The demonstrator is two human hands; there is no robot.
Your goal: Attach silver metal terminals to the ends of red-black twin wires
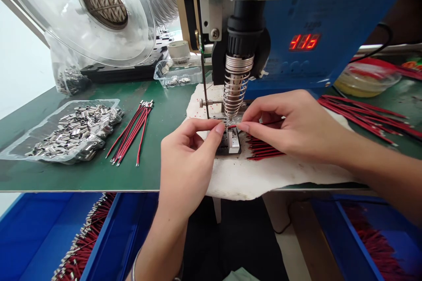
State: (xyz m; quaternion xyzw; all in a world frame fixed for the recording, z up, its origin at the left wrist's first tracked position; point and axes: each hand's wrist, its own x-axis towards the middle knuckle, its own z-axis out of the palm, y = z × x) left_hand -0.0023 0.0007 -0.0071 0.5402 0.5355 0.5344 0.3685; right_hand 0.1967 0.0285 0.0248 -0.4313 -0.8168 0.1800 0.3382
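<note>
My left hand [187,149] and my right hand [286,125] meet under the spring-wrapped nozzle [235,85] of a blue machine [316,13]. Both pinch at a short red wire [232,126] held over a small metal fixture [232,142]. The right hand's fingers also cover a bunch of red wires [263,149] lying on a white cloth [257,175]. What the left fingertips grip is too small to make out.
A clear tray of small metal sleeves [72,131] and a loose bundle of red and black wires [132,131] lie at left on the green table. More red wires [362,114] lie at right. Blue bins [39,232] of finished wires sit below.
</note>
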